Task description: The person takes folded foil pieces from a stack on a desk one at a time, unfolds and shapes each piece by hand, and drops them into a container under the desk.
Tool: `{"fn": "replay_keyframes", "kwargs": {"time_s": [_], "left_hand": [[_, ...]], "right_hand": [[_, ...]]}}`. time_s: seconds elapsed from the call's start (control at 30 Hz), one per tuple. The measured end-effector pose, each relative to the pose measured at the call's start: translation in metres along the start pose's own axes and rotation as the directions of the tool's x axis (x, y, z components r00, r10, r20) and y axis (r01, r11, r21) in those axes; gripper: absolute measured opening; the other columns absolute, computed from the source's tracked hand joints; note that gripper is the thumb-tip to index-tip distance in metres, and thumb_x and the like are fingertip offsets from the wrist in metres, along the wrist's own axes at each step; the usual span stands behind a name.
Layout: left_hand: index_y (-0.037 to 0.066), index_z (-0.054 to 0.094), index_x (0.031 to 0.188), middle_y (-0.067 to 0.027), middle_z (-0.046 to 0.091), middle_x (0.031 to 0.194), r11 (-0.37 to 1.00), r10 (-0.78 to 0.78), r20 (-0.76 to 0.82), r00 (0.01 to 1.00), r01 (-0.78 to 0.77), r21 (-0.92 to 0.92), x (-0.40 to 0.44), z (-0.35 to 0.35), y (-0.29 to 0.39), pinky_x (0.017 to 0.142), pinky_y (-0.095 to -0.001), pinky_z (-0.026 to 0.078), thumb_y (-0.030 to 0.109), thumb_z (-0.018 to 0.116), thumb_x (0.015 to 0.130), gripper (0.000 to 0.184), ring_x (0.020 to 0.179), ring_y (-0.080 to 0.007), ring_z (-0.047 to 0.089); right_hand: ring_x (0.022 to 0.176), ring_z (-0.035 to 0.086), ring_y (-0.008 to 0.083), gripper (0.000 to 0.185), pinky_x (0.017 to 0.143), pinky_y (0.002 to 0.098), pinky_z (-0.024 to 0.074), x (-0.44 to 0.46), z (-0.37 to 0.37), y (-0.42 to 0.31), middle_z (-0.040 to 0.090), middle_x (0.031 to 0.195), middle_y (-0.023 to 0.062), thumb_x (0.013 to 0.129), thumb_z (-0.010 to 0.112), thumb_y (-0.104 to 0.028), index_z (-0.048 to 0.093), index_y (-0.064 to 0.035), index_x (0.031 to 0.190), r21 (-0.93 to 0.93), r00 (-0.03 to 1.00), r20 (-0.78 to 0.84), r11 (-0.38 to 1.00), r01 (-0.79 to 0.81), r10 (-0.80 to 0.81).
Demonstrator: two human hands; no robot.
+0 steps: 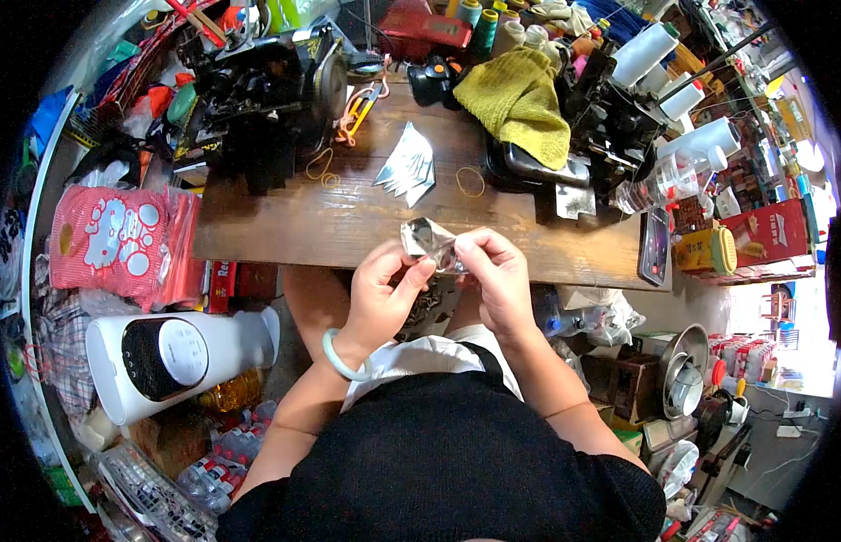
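Both hands meet over the near edge of a wooden table (285,217), pinching one small shiny silver foil-like piece (426,237). My left hand (384,287), with a pale bangle on its wrist, grips its left and lower side between thumb and fingers. On the right side, my right hand (494,271) pinches it with thumb and forefinger. The piece looks folded; its exact kind is unclear. Beyond it on the table lies a fanned stack of similar silver pieces (408,167). Rubber bands (471,182) lie beside the stack.
Black sewing machines (267,99) stand at the left and right (610,117). A yellow-green cloth (521,104) drapes by the right one. Orange-handled snips (361,113) lie at the back, thread cones (644,54) at upper right, a phone (653,246) at the right edge. A white appliance (181,357) sits lower left.
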State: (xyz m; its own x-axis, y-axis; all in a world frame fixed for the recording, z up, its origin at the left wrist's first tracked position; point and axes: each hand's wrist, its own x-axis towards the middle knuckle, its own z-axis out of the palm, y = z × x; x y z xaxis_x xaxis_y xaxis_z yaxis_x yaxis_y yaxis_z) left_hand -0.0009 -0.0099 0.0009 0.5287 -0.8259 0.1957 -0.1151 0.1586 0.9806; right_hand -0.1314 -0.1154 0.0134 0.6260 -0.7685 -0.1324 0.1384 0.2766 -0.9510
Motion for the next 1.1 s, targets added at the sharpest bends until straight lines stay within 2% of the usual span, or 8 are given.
{"fn": "replay_keyframes", "kwargs": {"time_s": [0.23, 0.33, 0.43, 0.57, 0.67, 0.8, 0.97, 1.1], "left_hand": [[-0.001, 0.065, 0.078, -0.0095, 0.062, 0.073, 0.937, 0.226, 0.202, 0.953, -0.269, 0.224, 0.012, -0.029, 0.005, 0.059, -0.0299, 0.045, 0.029, 0.063, 0.092, 0.034, 0.064, -0.0210, 0.059], [0.002, 0.068, 0.082, -0.0107, 0.064, 0.076, 0.818, 0.233, -0.042, 0.972, -0.172, 0.549, 0.034, -0.036, 0.005, 0.061, -0.0312, 0.046, 0.025, 0.063, 0.092, 0.026, 0.068, -0.0219, 0.061], [0.003, 0.069, 0.096, -0.0107, 0.066, 0.091, 0.719, 0.223, -0.064, 0.973, -0.120, 0.685, 0.070, -0.034, -0.001, 0.070, -0.0356, 0.051, 0.021, 0.066, 0.088, 0.020, 0.080, -0.0269, 0.065], [0.009, 0.069, 0.107, -0.0092, 0.065, 0.101, 0.348, 0.241, 0.015, 0.970, -0.101, 0.932, 0.099, -0.031, -0.018, 0.072, -0.0359, 0.052, 0.033, 0.070, 0.084, 0.033, 0.087, -0.0249, 0.065], [0.011, 0.069, 0.107, -0.0091, 0.065, 0.102, 0.363, 0.105, 0.002, 0.994, -0.040, 0.931, 0.105, -0.031, -0.014, 0.072, -0.0370, 0.052, 0.035, 0.072, 0.082, 0.035, 0.087, -0.0255, 0.065], [0.010, 0.068, 0.104, -0.0079, 0.066, 0.101, 0.424, 0.117, -0.030, 0.993, -0.023, 0.905, 0.103, -0.037, -0.020, 0.070, -0.0361, 0.051, 0.033, 0.075, 0.078, 0.035, 0.084, -0.0234, 0.065], [0.007, 0.061, 0.096, -0.0051, 0.066, 0.091, 0.583, 0.043, -0.138, 0.990, 0.087, 0.808, 0.097, -0.036, -0.010, 0.071, -0.0349, 0.051, 0.025, 0.079, 0.075, 0.033, 0.082, -0.0219, 0.065], [0.003, 0.060, 0.098, 0.0001, 0.066, 0.084, 0.772, -0.107, -0.179, 0.978, 0.196, 0.604, 0.095, -0.038, -0.006, 0.066, -0.0233, 0.047, 0.017, 0.076, 0.081, 0.028, 0.070, -0.0078, 0.057]], "right_hand": [[0.083, 0.061, 0.0115, 0.011, 0.070, 0.0231, 0.0496, -0.013, -0.026, 0.013, 0.063, 0.095, 0.0064, 0.086, 0.067, -0.003, 0.068, -0.0007, 0.097, -0.263, 0.963, 0.121, 0.928, 0.264, -0.239], [0.079, 0.062, 0.0144, 0.011, 0.068, 0.0245, 0.0503, -0.023, -0.047, 0.022, 0.064, 0.092, 0.0082, 0.083, 0.068, 0.000, 0.069, -0.0013, 0.094, -0.342, 0.864, 0.285, 0.798, 0.496, -0.415], [0.077, 0.063, 0.0180, 0.010, 0.067, 0.0273, 0.0506, -0.035, -0.050, 0.042, 0.065, 0.087, 0.0093, 0.085, 0.068, -0.006, 0.070, -0.0032, 0.094, -0.531, 0.950, 0.310, 0.837, 0.134, 0.045], [0.077, 0.066, 0.0334, 0.021, 0.068, 0.0410, 0.0538, -0.034, -0.066, 0.125, 0.069, 0.081, 0.0138, 0.085, 0.063, -0.026, 0.070, -0.0071, 0.092, -0.918, 0.965, 0.233, 0.355, 0.176, 0.124], [0.077, 0.067, 0.0303, 0.017, 0.068, 0.0433, 0.0529, -0.011, -0.068, 0.174, 0.068, 0.083, 0.0140, 0.085, 0.063, -0.024, 0.069, -0.0110, 0.094, -0.934, 0.950, 0.308, 0.172, 0.313, -0.053], [0.080, 0.066, 0.0321, 0.017, 0.069, 0.0446, 0.0532, 0.030, -0.059, 0.245, 0.068, 0.088, 0.0152, 0.086, 0.060, -0.025, 0.068, -0.0138, 0.095, -0.983, 0.985, 0.173, 0.055, 0.173, -0.007], [0.100, 0.062, 0.0366, 0.026, 0.087, 0.0491, 0.0483, 0.028, -0.058, 0.259, 0.066, 0.106, 0.0179, 0.085, 0.060, -0.030, 0.068, -0.0159, 0.105, -0.900, 0.910, 0.408, -0.132, 0.415, 0.077], [0.104, 0.061, 0.0377, 0.032, 0.090, 0.0489, 0.0470, 0.019, -0.063, 0.248, 0.066, 0.109, 0.0191, 0.088, 0.060, -0.029, 0.066, -0.0129, 0.114, -0.866, 0.850, 0.500, 0.072, 0.495, 0.163]]}}
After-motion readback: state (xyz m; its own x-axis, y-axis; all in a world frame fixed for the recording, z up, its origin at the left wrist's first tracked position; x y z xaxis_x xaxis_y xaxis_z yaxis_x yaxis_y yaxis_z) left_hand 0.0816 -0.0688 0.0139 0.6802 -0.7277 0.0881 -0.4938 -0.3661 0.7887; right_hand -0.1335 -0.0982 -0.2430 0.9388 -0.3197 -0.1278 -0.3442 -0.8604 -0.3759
